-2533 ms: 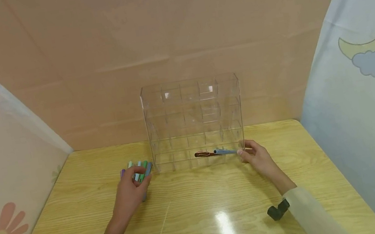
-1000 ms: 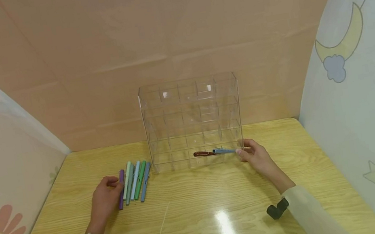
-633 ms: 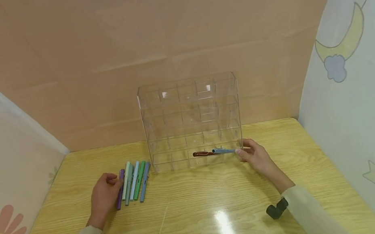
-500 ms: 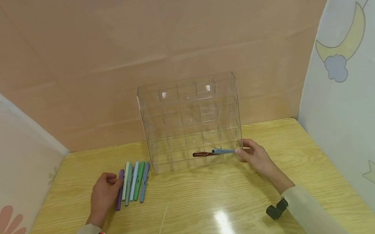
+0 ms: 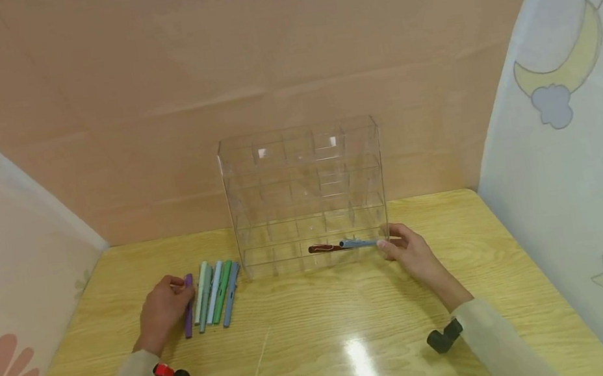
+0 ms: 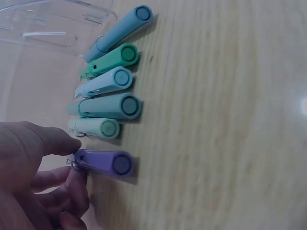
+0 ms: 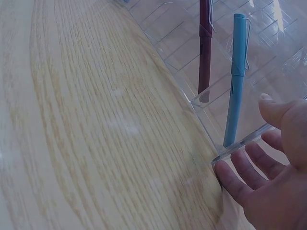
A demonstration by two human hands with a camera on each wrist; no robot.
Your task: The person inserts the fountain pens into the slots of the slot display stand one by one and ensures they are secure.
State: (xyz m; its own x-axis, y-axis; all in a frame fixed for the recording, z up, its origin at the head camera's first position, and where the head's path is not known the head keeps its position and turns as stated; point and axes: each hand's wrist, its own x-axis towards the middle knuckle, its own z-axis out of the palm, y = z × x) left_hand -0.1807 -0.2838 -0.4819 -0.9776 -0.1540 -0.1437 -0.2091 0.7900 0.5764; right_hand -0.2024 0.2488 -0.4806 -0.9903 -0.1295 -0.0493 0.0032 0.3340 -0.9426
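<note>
My left hand (image 5: pixel 162 312) pinches a purple pen (image 6: pixel 108 163) between thumb and fingers, near its clip. The pen lies on the table, its round end facing the left wrist camera. Beside it several capped pens lie in a slanted row: a pale green pen (image 5: pixel 202 294), a grey-green one, a light blue one, a green pen (image 5: pixel 223 292) and a grey-blue pen (image 5: pixel 231 295). My right hand (image 5: pixel 414 253) holds the lower right side edge of a clear compartment rack (image 5: pixel 382 188). Inside its bottom row lie a dark red pen (image 7: pixel 205 57) and a blue pen (image 7: pixel 235 81).
The rack stands upright at the back of the wooden table (image 5: pixel 313 337), close to an orange-brown backdrop (image 5: pixel 278 40). Printed cloths hang on the left and right. Its upper rows show only clear dividers.
My left hand has moved from over the row of pens to its left end and taken the purple pen, shifting it slightly left, apart from the others. The right hand has stayed at the rack.
</note>
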